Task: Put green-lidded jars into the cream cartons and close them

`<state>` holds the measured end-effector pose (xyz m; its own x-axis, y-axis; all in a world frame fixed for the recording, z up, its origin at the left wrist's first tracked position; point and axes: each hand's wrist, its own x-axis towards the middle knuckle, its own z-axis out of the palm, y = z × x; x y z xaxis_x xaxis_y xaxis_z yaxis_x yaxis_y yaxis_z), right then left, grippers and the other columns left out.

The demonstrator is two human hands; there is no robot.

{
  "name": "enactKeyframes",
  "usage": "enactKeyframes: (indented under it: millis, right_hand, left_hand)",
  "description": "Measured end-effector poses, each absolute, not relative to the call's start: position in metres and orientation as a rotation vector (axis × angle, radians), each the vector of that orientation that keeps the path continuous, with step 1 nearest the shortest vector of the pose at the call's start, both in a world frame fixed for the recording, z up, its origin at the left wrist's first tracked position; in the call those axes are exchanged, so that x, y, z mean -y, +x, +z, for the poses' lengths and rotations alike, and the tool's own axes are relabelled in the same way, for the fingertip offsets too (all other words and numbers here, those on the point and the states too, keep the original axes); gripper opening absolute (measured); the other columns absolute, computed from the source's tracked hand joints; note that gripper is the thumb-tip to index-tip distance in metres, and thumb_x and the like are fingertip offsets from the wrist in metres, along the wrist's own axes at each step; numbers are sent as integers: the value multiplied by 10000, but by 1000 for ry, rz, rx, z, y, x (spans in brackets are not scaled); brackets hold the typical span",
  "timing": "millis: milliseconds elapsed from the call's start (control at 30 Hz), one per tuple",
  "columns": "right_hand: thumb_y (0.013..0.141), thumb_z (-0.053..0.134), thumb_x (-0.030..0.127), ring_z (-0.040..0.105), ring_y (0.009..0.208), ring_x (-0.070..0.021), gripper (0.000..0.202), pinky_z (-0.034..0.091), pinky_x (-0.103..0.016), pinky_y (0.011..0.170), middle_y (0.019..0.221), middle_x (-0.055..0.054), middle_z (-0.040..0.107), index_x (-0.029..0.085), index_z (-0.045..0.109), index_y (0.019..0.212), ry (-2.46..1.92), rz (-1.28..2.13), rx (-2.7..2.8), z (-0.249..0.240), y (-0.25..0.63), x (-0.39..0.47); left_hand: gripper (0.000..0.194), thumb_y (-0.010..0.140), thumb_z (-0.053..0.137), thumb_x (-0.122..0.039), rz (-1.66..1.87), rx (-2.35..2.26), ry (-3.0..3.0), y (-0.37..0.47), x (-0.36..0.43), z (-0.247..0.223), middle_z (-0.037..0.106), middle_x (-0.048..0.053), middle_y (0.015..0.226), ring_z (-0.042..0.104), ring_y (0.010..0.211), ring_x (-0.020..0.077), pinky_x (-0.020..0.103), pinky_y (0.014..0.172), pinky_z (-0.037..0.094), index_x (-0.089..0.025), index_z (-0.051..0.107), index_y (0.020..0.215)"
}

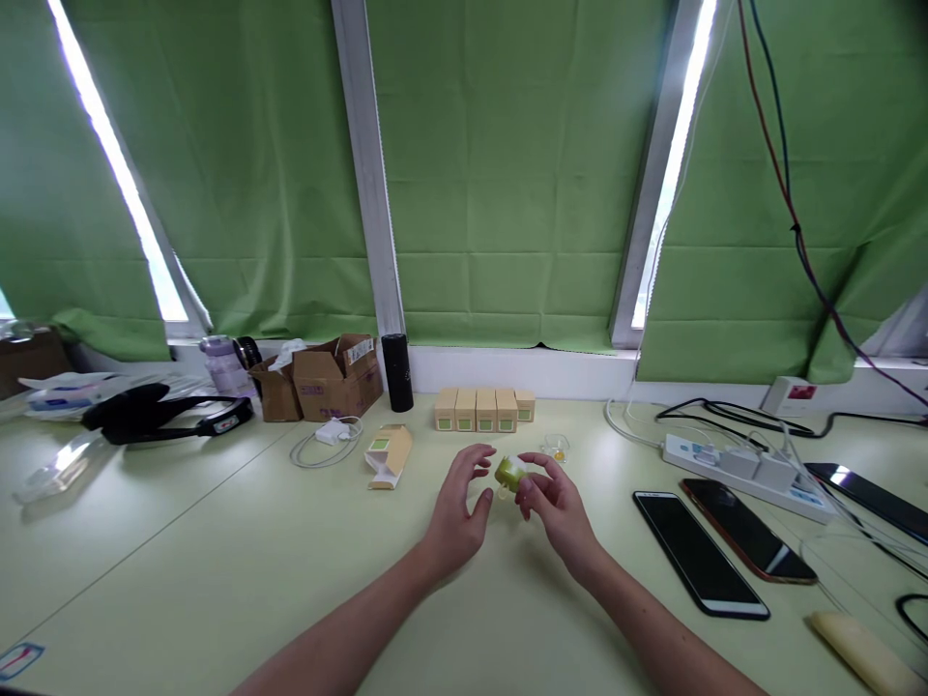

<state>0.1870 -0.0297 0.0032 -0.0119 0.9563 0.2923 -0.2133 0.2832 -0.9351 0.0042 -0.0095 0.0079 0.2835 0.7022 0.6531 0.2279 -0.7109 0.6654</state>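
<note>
A small green container [511,472] with a pale top is held at its right side by the fingers of my right hand [555,507]. My left hand [458,507] is just left of it, fingers apart and curved, holding nothing. A small pale round piece [502,493] shows just below the container; whether it is attached is unclear. Behind my right hand lies a small clear item with a yellow spot [557,449]. An opened small carton [390,454] lies to the left of my left hand. Several small tan boxes [477,410] stand in a row behind my hands.
Phones [700,553] and a white power strip [750,474] with cables lie to the right. A white charger [333,432], brown cardboard boxes [337,379] and a black cylinder [397,373] are at the back left. Farther left are a black strapped item [166,414] and a purple bottle [226,365].
</note>
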Motion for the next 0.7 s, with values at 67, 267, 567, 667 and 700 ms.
enactKeyframes:
  millis: [67, 267, 567, 667, 700]
  right_hand:
    - [835, 755, 637, 538, 633, -159, 566, 460, -307, 616, 695, 2, 656, 217, 602, 1182, -824, 1160, 1164, 3, 187, 29]
    - [770, 793, 677, 551, 609, -149, 595, 441, -303, 572, 748, -24, 675, 194, 658, 1089, -827, 1278, 1040, 1, 184, 27]
    - [708, 831, 689, 565, 586, -149, 551, 407, -283, 533, 679, -16, 630, 172, 714, 858, -771, 1396, 973, 4, 182, 29]
    - [696, 830, 699, 560, 590, -157, 571, 386, -281, 533, 688, -39, 669, 170, 734, 887, -796, 1395, 960, 4, 185, 29]
    - [698, 821, 708, 554, 592, -160, 580, 377, -282, 533, 697, -52, 685, 168, 739, 894, -807, 1393, 968, 5, 185, 29]
  left_hand:
    - [498, 945, 529, -121, 1422, -792, 2221, 4, 12, 7, 487, 133, 1470, 488, 1378, 287, 507, 1145, 460, -272, 491, 1418]
    - [561, 953, 536, -97, 1304, -857, 2415, 3, 16, 9, 410, 141, 1560, 410, 1470, 315, 539, 1186, 432, -293, 472, 1475]
    - [494, 912, 667, -132, 1398, -931, 2392, 5, 7, 4, 567, 110, 1384, 510, 1337, 287, 499, 1119, 483, -288, 580, 1373]
    - [452, 887, 713, -155, 1426, -946, 2306, 5, 4, 4, 639, 99, 1270, 544, 1262, 280, 486, 1078, 503, -272, 629, 1316]
    - [433, 880, 722, -162, 1431, -960, 2267, 6, 3, 4, 656, 96, 1237, 552, 1245, 279, 485, 1068, 508, -269, 648, 1293]
